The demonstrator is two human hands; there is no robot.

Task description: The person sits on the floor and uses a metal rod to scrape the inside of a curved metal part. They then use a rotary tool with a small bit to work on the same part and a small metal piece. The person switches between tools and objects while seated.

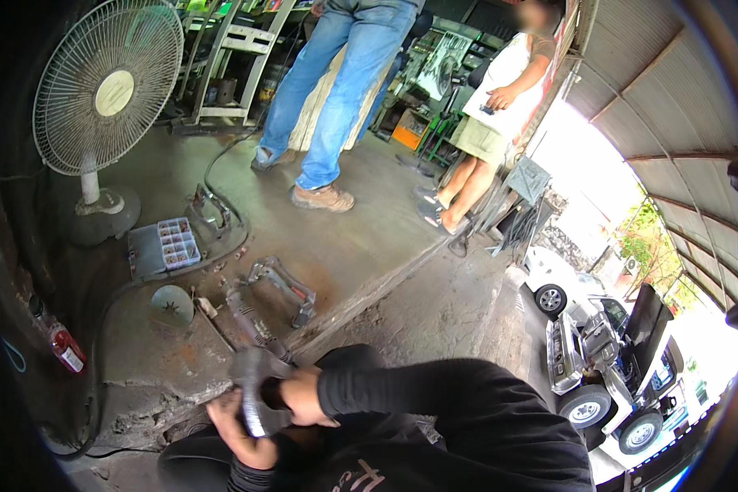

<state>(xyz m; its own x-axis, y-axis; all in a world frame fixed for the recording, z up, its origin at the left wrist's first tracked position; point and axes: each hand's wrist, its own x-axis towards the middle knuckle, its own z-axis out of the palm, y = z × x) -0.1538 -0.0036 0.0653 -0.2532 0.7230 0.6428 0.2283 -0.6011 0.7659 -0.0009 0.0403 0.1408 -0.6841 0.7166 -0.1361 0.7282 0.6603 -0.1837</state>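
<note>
Both of my hands are on a curved grey metal piece point(258, 385) with a bright, worn-looking edge, held low in front of my lap. My right hand point(305, 398) wraps its fingers around the piece from the right, its arm in a black sleeve. On the lower left, my left hand point(244, 436) grips it with bent fingers. Motion blur and the hands hide part of its shape. Just beyond it on the concrete lies a long grey power tool point(252, 318). Beside that rests an angular metal bracket-like part point(285, 287).
A round grey disc point(172, 307), a compartment box point(178, 243) of small parts and a red bottle point(64, 346) lie leftward. A cable point(213, 176) crosses the floor near a standing fan point(98, 102). Two people stand ahead. A step edge point(369, 287) runs diagonally; vehicles point(594, 361) stand right.
</note>
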